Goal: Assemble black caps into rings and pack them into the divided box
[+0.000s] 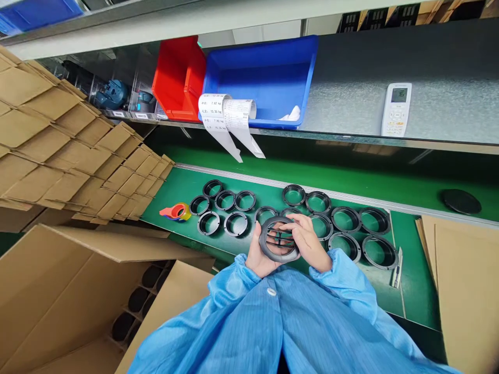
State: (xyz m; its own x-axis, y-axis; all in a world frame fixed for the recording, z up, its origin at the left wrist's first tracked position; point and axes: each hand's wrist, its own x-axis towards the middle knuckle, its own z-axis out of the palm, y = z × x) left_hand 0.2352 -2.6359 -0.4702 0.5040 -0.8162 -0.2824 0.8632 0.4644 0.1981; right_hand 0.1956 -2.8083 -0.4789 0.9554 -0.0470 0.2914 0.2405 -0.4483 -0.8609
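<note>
A round black air vent (281,256) with a wide rim and thin slats is held up in front of my blue smock. My left hand (257,255) grips it along its left side and from below. On the right side, my right hand (309,242) holds the rim, its fingertips bent over the upper slats. Behind and around the hands, several black rings (345,219) lie on the green bench (268,241). More of these black rings (236,224) sit in a group to the left. The undersides of both hands are partly hidden.
Colored tape rolls (180,211) lie at the bench's left. A pen-like tool (397,269) and cardboard sheets (463,280) are right. An open carton (93,296) holds dark round pieces. Flattened cartons (74,150) are stacked left. Above, a shelf carries a blue bin (265,59) and remote (396,110).
</note>
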